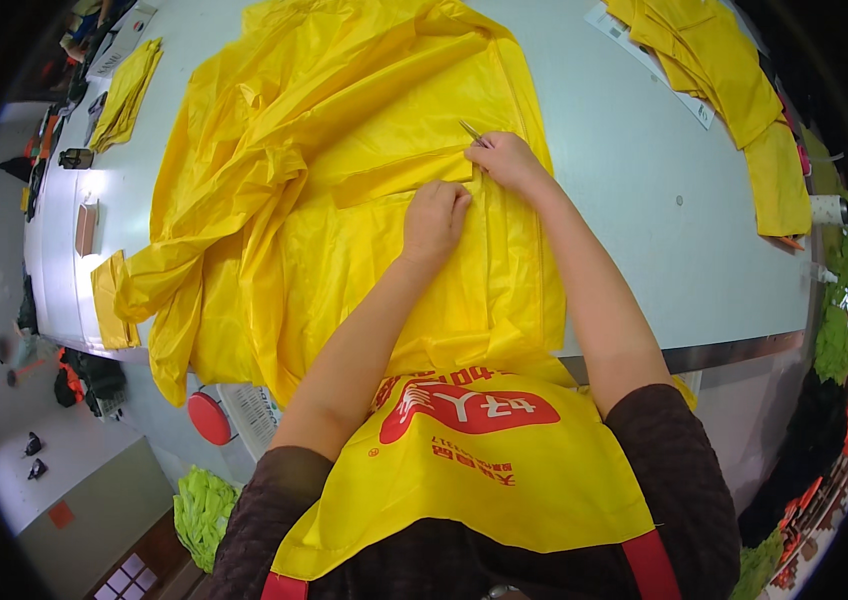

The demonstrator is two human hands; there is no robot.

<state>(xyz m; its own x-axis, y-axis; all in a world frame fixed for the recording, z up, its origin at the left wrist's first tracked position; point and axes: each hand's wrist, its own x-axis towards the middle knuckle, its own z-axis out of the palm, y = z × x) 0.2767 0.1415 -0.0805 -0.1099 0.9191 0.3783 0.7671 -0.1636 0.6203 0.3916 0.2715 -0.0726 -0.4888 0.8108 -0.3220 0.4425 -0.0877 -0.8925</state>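
A large yellow raincoat-like garment (354, 255) lies spread and bunched over the table in front of me. My left hand (433, 222) is closed on its fabric, fingers curled just below the pocket flap (399, 178). Up and to the right, my right hand (510, 160) rests by the flap's right end. From its closed fingers juts a small, pointed metal tool (470, 131), with its tip toward the upper left. The fingers cover the rest of this tool, so its exact kind is not clear.
The pale table (634, 190) has a dark front edge. Folded yellow pieces (704, 65) lie at the far right, more yellow fabric (129, 95) at the far left. Near the left edge sits a small box (87, 228). A red round stool-like object (208, 418) stands below.
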